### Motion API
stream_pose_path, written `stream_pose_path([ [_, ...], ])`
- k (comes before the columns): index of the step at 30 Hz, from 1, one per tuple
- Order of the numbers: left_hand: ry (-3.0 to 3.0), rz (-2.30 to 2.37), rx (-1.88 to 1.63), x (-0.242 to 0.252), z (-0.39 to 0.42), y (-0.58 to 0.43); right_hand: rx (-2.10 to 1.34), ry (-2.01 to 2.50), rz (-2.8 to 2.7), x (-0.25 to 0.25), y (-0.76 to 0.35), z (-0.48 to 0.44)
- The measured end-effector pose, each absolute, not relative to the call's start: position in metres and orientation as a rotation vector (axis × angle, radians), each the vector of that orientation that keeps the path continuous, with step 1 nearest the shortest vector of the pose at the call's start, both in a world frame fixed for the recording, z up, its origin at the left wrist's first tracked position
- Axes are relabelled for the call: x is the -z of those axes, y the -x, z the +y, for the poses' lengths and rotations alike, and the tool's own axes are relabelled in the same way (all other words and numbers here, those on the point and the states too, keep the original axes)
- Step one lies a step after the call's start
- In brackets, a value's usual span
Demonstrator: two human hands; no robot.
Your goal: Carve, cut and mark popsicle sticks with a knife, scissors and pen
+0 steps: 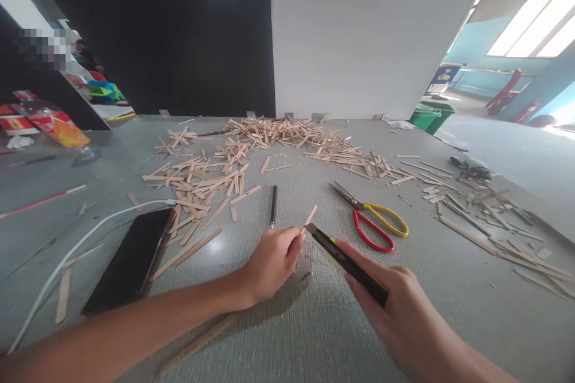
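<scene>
Between the fingers of my left hand (275, 263) is a short wooden stick (311, 214), its free end pointing up and away from me. My right hand (395, 299) is wrapped round a black and yellow utility knife (348, 263). The knife's blade meets the stick, or lies very close to it, just beside my left fingertips. A thin black pen-like tool (274, 203) lies just beyond my left hand. Scissors (372, 215) with one red and one yellow handle rest beyond the knife, blades parted slightly.
Loose wooden sticks (287, 131) are heaped along the back of the grey table (251, 347). Cut pieces (507, 227) lie at the right. A phone (130, 260) with a white cable (85, 239) is at the left, near a tipped drink bottle (56, 122). An upright panel (350, 36) stands behind.
</scene>
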State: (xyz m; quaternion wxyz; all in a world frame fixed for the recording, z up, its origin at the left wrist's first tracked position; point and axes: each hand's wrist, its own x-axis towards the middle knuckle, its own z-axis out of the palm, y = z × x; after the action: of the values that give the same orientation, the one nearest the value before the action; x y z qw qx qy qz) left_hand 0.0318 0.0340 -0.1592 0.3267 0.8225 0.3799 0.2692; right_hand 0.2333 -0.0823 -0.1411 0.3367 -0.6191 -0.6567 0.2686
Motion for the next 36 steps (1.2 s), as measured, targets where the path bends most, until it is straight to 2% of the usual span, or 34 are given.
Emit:
stream_pose_path([
  [6,-2.168,1.025,-0.739,0.159,0.032,-0.033,-0.463,1.454,-1.770,0.160,-0.219,-0.086],
  [12,-2.178,1.026,-0.775,0.162,0.034,-0.033,-0.738,1.567,-1.672,0.140,-0.228,-0.079],
  [20,-2.191,1.006,-0.788,0.165,0.033,-0.032,-0.455,1.445,-1.757,0.163,-0.219,-0.087],
  [26,-2.215,0.993,-0.799,0.166,0.032,-0.032,-0.757,1.598,-1.701,0.144,-0.230,-0.081],
  [32,-2.210,0.987,-0.800,0.166,0.033,-0.032,-0.583,1.633,-1.735,0.164,-0.226,-0.087],
  [36,-2.195,0.971,-0.796,0.168,0.033,-0.030,-0.589,1.630,-1.749,0.169,-0.225,-0.089],
])
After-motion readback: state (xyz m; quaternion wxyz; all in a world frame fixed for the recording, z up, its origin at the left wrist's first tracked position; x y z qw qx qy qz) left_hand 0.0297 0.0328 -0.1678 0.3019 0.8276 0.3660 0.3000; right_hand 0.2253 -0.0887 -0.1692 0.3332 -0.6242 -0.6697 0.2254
